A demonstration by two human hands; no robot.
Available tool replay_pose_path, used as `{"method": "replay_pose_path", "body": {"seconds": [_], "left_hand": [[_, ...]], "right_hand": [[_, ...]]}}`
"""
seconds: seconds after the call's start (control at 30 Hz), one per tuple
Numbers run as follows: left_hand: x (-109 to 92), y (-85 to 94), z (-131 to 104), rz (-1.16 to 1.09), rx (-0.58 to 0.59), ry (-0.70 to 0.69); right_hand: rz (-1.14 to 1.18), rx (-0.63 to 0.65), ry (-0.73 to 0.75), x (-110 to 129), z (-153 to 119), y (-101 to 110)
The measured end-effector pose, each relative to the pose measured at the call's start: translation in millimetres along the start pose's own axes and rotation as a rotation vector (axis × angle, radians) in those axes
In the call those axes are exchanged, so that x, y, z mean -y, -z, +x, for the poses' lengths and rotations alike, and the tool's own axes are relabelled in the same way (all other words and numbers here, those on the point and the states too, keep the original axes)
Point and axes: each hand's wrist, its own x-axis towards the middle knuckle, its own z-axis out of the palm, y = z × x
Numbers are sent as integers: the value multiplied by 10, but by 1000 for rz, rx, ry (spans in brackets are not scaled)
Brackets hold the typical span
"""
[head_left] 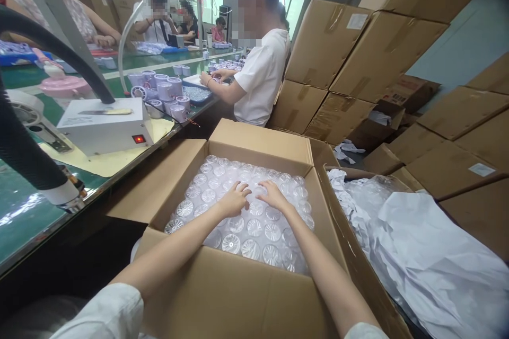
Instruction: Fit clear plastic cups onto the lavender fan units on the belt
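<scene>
Both hands were down inside the open cardboard box that sat right in front of the person, tucked against the edge of the green workbench. The left hand and the right hand lay side by side, nearly touching, fingers spread and palms flat on the top layer of clear plastic round parts that filled the box in neat rows. Neither hand was actually gripping anything as far as I could see, just resting loose on that layer toward the far half of the box. To the right, another open box stood touching the first one, stuffed with white sheets and crumpled clear wrap. On the bench to the left was a white machine with a red switch, and a thick black hose curved across in front of it. Further along the bench sat a bunch of pale purple cups. A co-worker in a white t-shirt was seated at the bench beyond the box, hands over a tray. Stacks of sealed brown cartons were piled behind and to the right.
</scene>
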Motion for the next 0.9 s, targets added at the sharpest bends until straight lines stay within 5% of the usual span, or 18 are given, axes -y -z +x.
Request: {"method": "replay_pose_path", "body": {"seconds": [0.17, 0.43, 0.7, 0.9], "left_hand": [[-11, 25, 30, -81, -141, 101], [362, 175, 70, -271, -431, 577], [263, 108, -25, -275, -244, 715], [185, 228, -76, -242, -142, 457]], "right_hand": [[98, -60, 9, 65, 6, -126], [284, -216, -71, -88, 139, 110], [284, 79, -110, -98, -11, 134], [150, 111, -212, -95, -84, 136]]}}
